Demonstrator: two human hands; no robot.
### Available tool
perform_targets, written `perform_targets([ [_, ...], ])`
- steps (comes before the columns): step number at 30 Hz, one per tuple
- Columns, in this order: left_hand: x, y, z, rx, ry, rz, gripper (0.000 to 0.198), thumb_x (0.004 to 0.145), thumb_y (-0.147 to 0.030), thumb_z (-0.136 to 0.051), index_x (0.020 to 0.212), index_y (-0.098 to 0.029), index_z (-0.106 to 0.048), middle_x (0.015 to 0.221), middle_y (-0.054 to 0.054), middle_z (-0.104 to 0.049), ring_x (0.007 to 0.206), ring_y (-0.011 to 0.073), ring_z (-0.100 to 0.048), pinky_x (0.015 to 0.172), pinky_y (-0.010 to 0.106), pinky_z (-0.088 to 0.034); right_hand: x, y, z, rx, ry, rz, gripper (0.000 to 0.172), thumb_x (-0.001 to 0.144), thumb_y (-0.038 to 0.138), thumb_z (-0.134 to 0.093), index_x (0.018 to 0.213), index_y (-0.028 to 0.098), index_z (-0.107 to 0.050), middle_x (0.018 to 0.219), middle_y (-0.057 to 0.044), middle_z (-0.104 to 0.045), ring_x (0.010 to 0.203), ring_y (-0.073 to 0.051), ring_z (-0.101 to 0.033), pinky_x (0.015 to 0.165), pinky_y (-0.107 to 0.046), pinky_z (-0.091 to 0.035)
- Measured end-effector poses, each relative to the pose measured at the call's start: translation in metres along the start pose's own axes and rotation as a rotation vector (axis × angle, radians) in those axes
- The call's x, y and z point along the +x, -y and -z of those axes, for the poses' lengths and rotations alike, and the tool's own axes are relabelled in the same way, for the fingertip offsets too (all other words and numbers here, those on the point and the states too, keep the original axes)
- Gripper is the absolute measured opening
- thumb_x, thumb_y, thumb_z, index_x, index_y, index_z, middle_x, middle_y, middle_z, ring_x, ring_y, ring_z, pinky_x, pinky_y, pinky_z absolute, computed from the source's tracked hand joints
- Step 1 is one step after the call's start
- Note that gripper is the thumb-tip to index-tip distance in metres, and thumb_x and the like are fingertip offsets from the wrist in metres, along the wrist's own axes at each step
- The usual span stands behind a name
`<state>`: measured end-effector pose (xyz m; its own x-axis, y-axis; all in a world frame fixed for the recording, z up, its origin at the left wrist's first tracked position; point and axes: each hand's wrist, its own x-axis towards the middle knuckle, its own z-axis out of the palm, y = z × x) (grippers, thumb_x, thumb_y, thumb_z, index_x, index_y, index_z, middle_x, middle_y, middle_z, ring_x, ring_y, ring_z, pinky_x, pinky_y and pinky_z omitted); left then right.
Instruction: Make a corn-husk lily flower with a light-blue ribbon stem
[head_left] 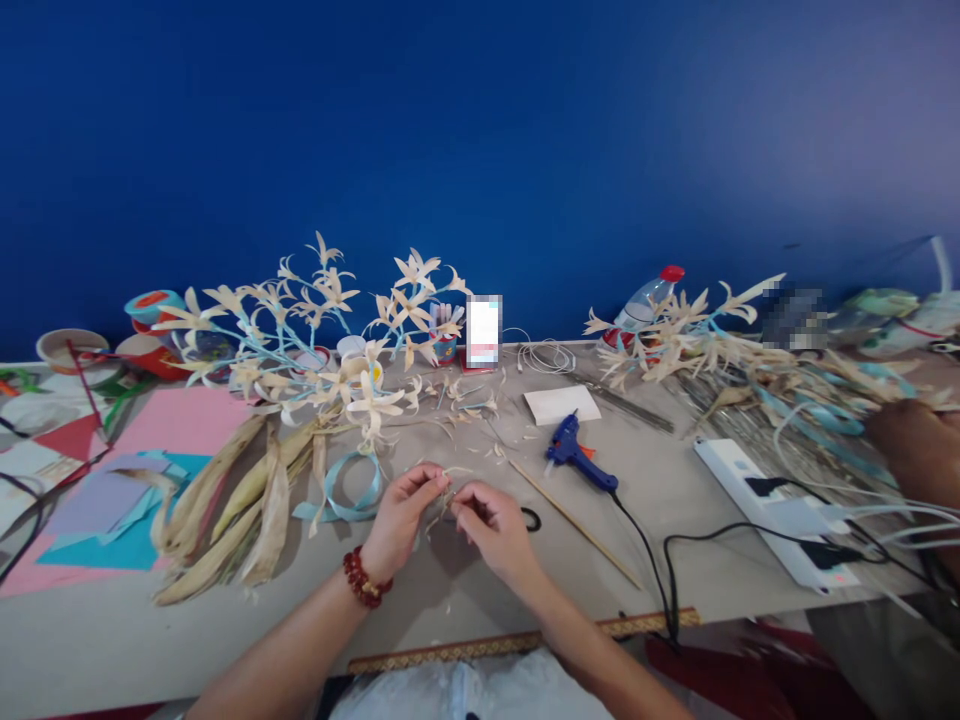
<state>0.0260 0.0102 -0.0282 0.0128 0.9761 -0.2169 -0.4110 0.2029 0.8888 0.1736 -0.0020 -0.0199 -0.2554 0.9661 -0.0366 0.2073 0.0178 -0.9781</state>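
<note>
My left hand [409, 515], with a red bead bracelet [364, 580] on its wrist, pinches a small, thin, pale strip of dried husk [456, 470] between thumb and fingers. My right hand [491, 525] is closed close beside it, its fingertips at the strip's lower part; its exact hold is hard to make out. Just right of that hand, a black loop [532, 519] shows, the rest of it hidden. A roll of light blue ribbon [352, 490] lies left of my left hand. Dried corn husks [262, 510] spread further left.
Husk flowers on blue stems [375, 402] stand at the back. To the right lie a blue glue gun [574, 450], a wooden stick [577, 525], a white card [562, 404] and a power strip [765, 510] with cords. A co-worker's hand [911, 450] is at far right. Coloured paper [180, 420] lies left.
</note>
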Motion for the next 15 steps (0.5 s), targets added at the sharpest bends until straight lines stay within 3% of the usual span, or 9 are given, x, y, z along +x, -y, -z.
perform_targets([
  [3,0.0,0.0,0.001,0.004,-0.008,-0.011,0.016,0.071,-0.03,-0.077,0.078,-0.017,-0.072,0.075,0.001,-0.065,0.071,0.0125,-0.056,0.069,0.023,-0.045,-0.001,0.007,0.006,-0.214,-0.021,0.13,0.014,0.087,0.023,-0.053,0.074,0.02,-0.06,0.061,0.002,-0.059,0.054,-0.013,-0.053,0.052,-0.022,-0.04],
  [8,-0.001,-0.001,0.001,0.026,0.013,-0.016,0.017,0.073,-0.032,-0.076,0.079,-0.017,-0.071,0.074,0.001,-0.065,0.07,0.013,-0.056,0.071,0.024,-0.045,0.004,0.027,0.024,-0.616,-0.218,0.472,0.013,0.09,0.025,-0.054,0.09,0.021,-0.066,0.085,-0.008,-0.065,0.077,-0.02,-0.06,0.072,-0.031,-0.047],
  [11,-0.003,-0.002,0.0,0.04,0.041,-0.022,0.018,0.073,-0.033,-0.075,0.077,-0.016,-0.07,0.073,0.0,-0.064,0.07,0.0128,-0.055,0.07,0.025,-0.044,0.012,0.032,0.027,-0.704,-0.135,0.598,0.021,0.091,0.017,-0.051,0.105,0.022,-0.066,0.103,-0.01,-0.067,0.094,-0.023,-0.059,0.082,-0.035,-0.048],
  [15,-0.003,-0.002,0.0,0.063,0.054,-0.04,0.017,0.075,-0.032,-0.074,0.077,-0.016,-0.07,0.069,-0.001,-0.062,0.067,0.0117,-0.053,0.068,0.023,-0.043,0.019,0.027,0.022,-0.713,-0.066,0.591,0.022,0.091,0.012,-0.049,0.102,0.021,-0.066,0.094,-0.009,-0.07,0.087,-0.023,-0.06,0.079,-0.035,-0.048],
])
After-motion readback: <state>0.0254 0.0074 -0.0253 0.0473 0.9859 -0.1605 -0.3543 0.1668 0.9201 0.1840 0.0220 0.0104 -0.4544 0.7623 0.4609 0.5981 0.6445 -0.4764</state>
